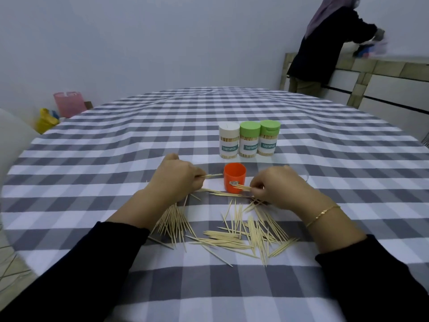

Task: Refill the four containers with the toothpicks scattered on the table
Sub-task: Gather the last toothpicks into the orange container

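A table covered by a grey-and-white checked tablecloth (232, 298) fills the lower and middle frame. In the lower centre, loose toothpicks (234, 238) lie scattered on the cloth in two main groups: a fanned bundle at lower left of centre and a wider spread to the right of it. Two dark-sleeved forearms reach in from the bottom corners. The left hand (178, 180), left of centre, has its fingers curled around a small bunch of toothpicks whose tips project to the right. The right hand (278, 187), right of centre, pinches a few toothpicks whose tips point left toward the orange container; a thin gold bracelet (322, 214) sits on that wrist. The orange container (234, 180) stands between the two hands with its open mouth facing up. Just beyond it, three capped containers labelled TOOTHPICK stand in a row, touching: a white-capped container (229, 140), a middle green-capped container (249, 141) and a right green-capped container (269, 139). At upper left, a pink bin (69, 103) stands past the table edge. At upper right, a person in dark clothing (325, 47) leans over a counter.
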Demonstrator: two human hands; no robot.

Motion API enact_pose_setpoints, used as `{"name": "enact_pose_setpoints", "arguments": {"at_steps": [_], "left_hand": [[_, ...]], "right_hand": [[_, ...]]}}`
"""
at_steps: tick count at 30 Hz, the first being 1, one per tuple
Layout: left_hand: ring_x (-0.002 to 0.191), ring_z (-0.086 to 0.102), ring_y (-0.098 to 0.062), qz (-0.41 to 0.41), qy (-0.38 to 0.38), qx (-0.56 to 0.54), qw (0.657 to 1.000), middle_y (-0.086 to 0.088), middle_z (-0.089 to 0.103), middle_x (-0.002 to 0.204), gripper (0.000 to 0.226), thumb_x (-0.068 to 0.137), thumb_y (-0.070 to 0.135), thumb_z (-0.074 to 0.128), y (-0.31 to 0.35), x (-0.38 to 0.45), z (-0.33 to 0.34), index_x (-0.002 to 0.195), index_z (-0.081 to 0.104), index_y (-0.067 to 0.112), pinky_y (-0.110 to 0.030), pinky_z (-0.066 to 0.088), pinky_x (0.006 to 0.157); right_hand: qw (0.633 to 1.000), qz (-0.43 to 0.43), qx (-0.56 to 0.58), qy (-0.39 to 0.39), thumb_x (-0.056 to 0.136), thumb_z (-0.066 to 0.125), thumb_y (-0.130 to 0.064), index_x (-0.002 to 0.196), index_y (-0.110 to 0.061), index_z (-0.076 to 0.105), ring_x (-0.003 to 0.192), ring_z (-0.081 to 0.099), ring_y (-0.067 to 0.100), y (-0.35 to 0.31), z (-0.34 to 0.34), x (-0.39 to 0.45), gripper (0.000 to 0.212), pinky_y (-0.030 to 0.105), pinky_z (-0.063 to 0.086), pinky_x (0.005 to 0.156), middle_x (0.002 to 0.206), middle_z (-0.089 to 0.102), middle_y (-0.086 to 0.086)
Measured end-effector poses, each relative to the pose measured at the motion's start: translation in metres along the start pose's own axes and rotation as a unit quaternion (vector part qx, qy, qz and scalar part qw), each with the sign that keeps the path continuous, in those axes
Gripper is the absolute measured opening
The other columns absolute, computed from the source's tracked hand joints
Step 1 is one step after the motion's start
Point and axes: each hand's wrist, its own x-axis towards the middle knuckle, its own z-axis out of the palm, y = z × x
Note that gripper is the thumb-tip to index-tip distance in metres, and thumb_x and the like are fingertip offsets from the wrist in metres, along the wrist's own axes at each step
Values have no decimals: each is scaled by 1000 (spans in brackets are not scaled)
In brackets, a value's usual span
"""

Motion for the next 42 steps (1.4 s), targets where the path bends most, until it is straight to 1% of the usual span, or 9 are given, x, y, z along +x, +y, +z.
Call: {"name": "enact_pose_setpoints", "arguments": {"at_steps": [3,5,13,16,20,24,30,38,42], "left_hand": [[53,54,-19,-111,10,-173,979,-7,74,77,24,95,28,59,2,3,-10,102,77,15,-23,41,66],[74,65,-15,-200,15,-305,931,-2,75,93,23,94,29,61,5,7,-16,111,73,19,-15,46,67],[93,69,-12,-304,133,-599,728,8,74,85,16,90,21,65,32,29,-23,79,71,30,-22,48,87],[94,67,-10,-323,153,-635,685,1,74,95,13,92,22,64,43,34,-18,97,74,18,-3,44,72],[104,62,-5,-334,146,-630,686,-2,71,111,31,90,25,64,52,37,-9,115,70,7,2,41,64],[80,62,14,-327,111,-639,687,6,71,99,29,90,22,65,59,34,-3,115,70,8,-1,44,62],[105,66,-17,-349,52,-650,673,1,73,108,27,89,28,67,63,31,5,113,71,18,-36,53,93],[97,62,-9,-342,28,-637,690,-1,68,119,34,88,23,67,62,29,1,120,67,15,-16,50,75],[100,63,-13,-351,22,-631,692,0,67,119,37,88,26,67,63,30,-2,123,66,16,-14,49,68]], "right_hand": [[987,21,160,-2,93,55,-30,94,-20,72,65,55,10,7,-8,-2,19,24,48,62,76,66,-4],[972,26,235,22,93,57,-28,90,-20,71,59,49,9,10,-12,-2,17,19,41,52,72,64,-1],[777,91,586,212,91,60,-17,87,-19,69,66,55,-1,-4,-14,11,10,3,40,49,78,66,-8],[730,96,632,242,91,60,-17,104,-15,67,70,57,-2,-9,-12,17,14,4,41,52,87,67,-5],[716,87,649,244,92,60,-15,100,-19,66,78,60,1,-15,-1,23,11,8,46,61,87,67,-9],[718,100,656,210,90,61,-16,108,-9,68,90,65,8,-15,15,26,20,15,54,75,95,70,-5],[732,94,651,176,90,62,-16,111,-6,67,96,64,12,-14,22,26,24,23,52,84,102,70,3],[752,99,628,174,89,64,-20,113,-8,69,104,62,15,-11,24,26,28,26,51,89,110,69,4],[767,94,607,185,90,62,-20,116,-9,66,104,61,12,-11,22,22,29,15,48,81,112,67,2]]}}
